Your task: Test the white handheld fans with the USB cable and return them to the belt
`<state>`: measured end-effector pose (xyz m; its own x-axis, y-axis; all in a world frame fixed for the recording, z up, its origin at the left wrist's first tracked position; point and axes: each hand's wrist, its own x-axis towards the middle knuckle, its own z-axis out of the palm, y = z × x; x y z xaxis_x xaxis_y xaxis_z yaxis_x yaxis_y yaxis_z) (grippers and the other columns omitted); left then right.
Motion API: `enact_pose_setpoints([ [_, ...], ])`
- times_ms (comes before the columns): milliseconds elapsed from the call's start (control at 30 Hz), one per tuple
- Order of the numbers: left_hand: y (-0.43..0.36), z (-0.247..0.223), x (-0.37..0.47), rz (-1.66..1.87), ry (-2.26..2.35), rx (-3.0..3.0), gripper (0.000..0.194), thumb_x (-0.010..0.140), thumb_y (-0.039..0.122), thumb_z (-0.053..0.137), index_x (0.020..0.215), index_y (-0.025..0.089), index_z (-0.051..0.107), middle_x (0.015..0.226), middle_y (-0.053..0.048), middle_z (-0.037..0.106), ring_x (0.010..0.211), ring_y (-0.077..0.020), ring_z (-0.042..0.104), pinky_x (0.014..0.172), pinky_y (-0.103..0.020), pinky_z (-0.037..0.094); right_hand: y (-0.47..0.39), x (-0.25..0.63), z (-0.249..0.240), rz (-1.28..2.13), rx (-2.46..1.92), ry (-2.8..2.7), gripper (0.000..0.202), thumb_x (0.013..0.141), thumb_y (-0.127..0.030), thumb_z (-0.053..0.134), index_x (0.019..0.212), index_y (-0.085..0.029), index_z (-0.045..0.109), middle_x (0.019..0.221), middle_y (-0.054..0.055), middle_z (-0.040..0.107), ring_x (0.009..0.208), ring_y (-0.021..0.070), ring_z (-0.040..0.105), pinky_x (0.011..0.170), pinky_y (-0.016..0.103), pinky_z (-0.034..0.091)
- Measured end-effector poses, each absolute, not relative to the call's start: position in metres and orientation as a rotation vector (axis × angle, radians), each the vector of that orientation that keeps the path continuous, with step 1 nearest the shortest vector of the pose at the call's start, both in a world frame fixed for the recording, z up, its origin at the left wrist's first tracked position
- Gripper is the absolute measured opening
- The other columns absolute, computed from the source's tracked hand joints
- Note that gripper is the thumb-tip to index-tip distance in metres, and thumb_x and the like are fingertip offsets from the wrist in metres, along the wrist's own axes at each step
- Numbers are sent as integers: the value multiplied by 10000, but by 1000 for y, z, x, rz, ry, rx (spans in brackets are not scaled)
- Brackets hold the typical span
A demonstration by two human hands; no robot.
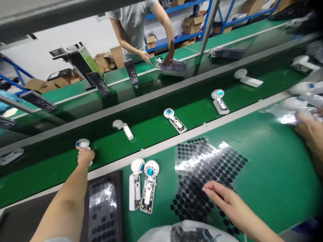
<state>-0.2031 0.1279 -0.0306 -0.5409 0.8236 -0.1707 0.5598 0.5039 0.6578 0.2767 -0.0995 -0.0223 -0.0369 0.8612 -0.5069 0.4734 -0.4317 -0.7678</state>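
Observation:
My left hand (85,156) reaches across to the belt, fingers closed around a white handheld fan (82,144) with a round head; the hand covers most of its body. Over sheets of round black stickers (214,168) is my right hand (220,196), thumb and forefinger pinched together. Whatever is in that pinch, if anything, is too small to name. Between my hands, two white handheld fans (150,178) lie side by side on the green worktop, blue centres in their heads and bodies partly uncovered.
More fans (175,120) lie spaced along the green belt (148,129). A dark tray (118,201) with another sticker sheet sits under my left arm. At right, another person's hand (309,131) is beside piled fans. Across the line, a person (133,27) handles a box (174,67).

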Motion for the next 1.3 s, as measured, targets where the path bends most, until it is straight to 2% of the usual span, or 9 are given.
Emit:
enact_pose_setpoints([
  [67, 122, -34, -194, 705, 2404, 1173, 744, 646, 230, 688, 1234, 87, 256, 1312, -233, 283, 1260, -474, 127, 911, -595, 234, -95, 274, -17, 1462, -1874, -1420, 313, 847, -474, 384, 792, -215, 550, 685, 17, 550, 653, 178, 505, 619, 285, 424],
  [133, 112, -31, -176, 666, 2409, 1272, 786, 646, 300, 682, 1258, 109, 227, 1362, -220, 210, 1277, -473, 56, 933, -569, 221, -90, 272, -11, 1447, -1853, -1426, 301, 862, -457, 374, 814, -214, 545, 692, 14, 541, 662, 172, 495, 643, 294, 420],
  [267, 64, -29, -118, 528, 2070, 1413, 653, 597, 441, 682, 1123, 144, 435, 1138, -138, 499, 1016, -334, 498, 787, -400, 417, -86, 274, -1, 1407, -1800, -1448, 276, 873, -437, 377, 839, -212, 532, 673, 2, 506, 640, 159, 470, 626, 291, 409],
  [333, 31, -34, -88, 449, 1880, 1407, 622, 505, 430, 733, 1022, 159, 515, 962, -88, 589, 827, -269, 573, 692, -354, 452, -87, 276, 1, 1405, -1775, -1458, 269, 873, -435, 384, 839, -210, 527, 653, -7, 481, 616, 151, 453, 598, 281, 399],
  [533, -21, -56, -52, 540, 1823, 1274, 351, 477, 338, 732, 724, 187, 533, 807, -75, 591, 905, -313, 552, 782, -388, 406, -97, 277, 4, 1403, -1701, -1471, 254, 875, -422, 397, 845, -204, 524, 618, -23, 446, 586, 139, 433, 570, 271, 380],
  [733, -15, -14, -36, 806, 1588, 928, 446, 587, 477, 648, 897, 189, 508, 717, -19, 586, 665, -206, 580, 628, -322, 448, -101, 270, 19, 1448, -1581, -1460, 213, 883, -380, 411, 895, -199, 522, 625, -22, 468, 572, 125, 434, 553, 258, 368],
  [867, -27, 29, -4, 948, 1413, 748, 451, 639, 609, 562, 806, 193, 519, 680, -26, 578, 609, -186, 575, 549, -305, 453, -96, 252, 34, 1484, -1420, -1546, 197, 902, -340, 382, 923, -201, 519, 660, -14, 522, 572, 117, 455, 553, 250, 373],
  [1000, -48, 47, 29, 971, 1163, 491, 361, 639, 491, 670, 739, 173, 533, 629, -5, 551, 536, -133, 538, 514, -265, 448, -94, 230, 50, 1532, -1288, -1609, 162, 901, -294, 394, 945, -200, 518, 701, -15, 582, 521, 93, 453, 514, 233, 363],
  [1300, -67, 50, 60, 941, 1106, 551, 337, 656, 329, 718, 902, 182, 540, 674, 34, 518, 566, -91, 512, 503, -194, 423, -99, 214, 58, 1409, -1186, -1655, 57, 874, -217, 459, 875, -189, 508, 688, -23, 619, 611, 93, 553, 589, 221, 404],
])
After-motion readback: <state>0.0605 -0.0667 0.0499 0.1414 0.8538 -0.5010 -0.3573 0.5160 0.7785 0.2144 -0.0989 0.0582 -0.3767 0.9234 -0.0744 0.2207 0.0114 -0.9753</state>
